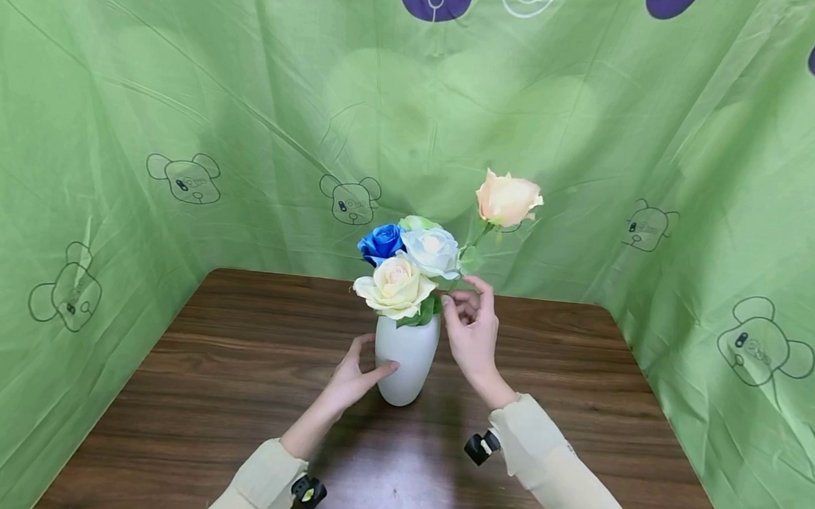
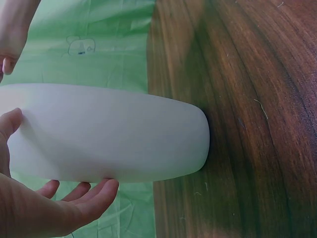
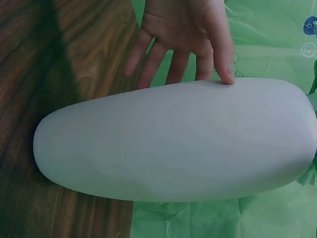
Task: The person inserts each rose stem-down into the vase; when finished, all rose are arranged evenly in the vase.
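Observation:
A white vase [image 1: 405,357] stands upright on the wooden table, filled with artificial roses. In its mouth are a blue rose [image 1: 382,243], a pale blue rose [image 1: 431,250] and a cream rose [image 1: 395,285] in front. My left hand [image 1: 352,377] holds the vase from the left, thumb on the near side and fingers reaching round behind. Right of the vase's mouth, my right hand [image 1: 473,328] pinches the stem of a peach rose [image 1: 508,199] between thumb and forefinger. That rose leans up and right, higher than the others; its lower stem is hidden.
The brown wooden table [image 1: 246,369] reaches back to a green cloth [image 1: 282,122] printed with bear heads, which hangs on the far side and both flanks. Some green leaves [image 1: 423,310] spill over the vase's rim.

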### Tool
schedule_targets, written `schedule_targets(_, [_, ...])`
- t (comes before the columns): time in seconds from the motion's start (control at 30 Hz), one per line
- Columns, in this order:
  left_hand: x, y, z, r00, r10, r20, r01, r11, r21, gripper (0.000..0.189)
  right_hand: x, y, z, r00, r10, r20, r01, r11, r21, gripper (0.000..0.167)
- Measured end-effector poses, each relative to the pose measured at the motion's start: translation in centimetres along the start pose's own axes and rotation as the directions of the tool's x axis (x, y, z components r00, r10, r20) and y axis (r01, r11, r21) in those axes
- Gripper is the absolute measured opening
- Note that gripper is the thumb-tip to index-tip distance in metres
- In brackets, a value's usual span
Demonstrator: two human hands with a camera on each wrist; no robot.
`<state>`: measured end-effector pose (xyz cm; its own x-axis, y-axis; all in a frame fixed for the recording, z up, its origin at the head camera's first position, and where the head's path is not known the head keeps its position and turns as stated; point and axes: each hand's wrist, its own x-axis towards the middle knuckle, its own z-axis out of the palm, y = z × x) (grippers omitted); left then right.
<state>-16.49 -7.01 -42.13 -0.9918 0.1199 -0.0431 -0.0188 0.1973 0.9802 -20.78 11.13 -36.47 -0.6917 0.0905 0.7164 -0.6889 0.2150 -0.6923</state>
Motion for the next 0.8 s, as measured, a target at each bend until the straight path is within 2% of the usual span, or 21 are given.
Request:
schedule_targets(0.23, [0.1, -0.2, 0.0, 1.000, 0.000, 0.001, 0.000, 1.000, -0.002, 0.062, 0.0, 2.1, 0.2, 0.998, -0.056, -0.014, 0.055, 0.996, -0.073, 0.036])
schedule_targets(0.37, [0.6, -1.0, 0.0, 1.000, 0.001, 0.008, 0.000, 1.000, -0.017, 0.064, 0.5, 2.1, 0.1, 0.996, -0.083, 0.018, 0.085, 0.986, -0.145, 0.036])
schedule_targets(0.57, [1.7, -3.1, 0.0, 1.000, -0.001, -0.005, 0.001, 1.000, -0.002, 0.069, 0.5, 1.9, 0.4, 0.994, -0.100, 0.043, 0.106, 0.980, -0.167, 0.037])
schedule_targets(0.7, [1.9, -3.5, 0.1, 1.000, 0.014, -0.016, -0.014, 1.000, 0.007, 0.069, 0.4, 1.5, 0.6, 0.992, -0.125, 0.030, 0.128, 0.969, -0.213, 0.037])
schedule_targets(0.8, [1.8, -3.3, 0.1, 1.000, 0.003, -0.017, -0.002, 1.000, 0.010, 0.069, 0.4, 0.9, 0.7, 0.990, -0.143, 0.017, 0.143, 0.957, -0.254, 0.036])
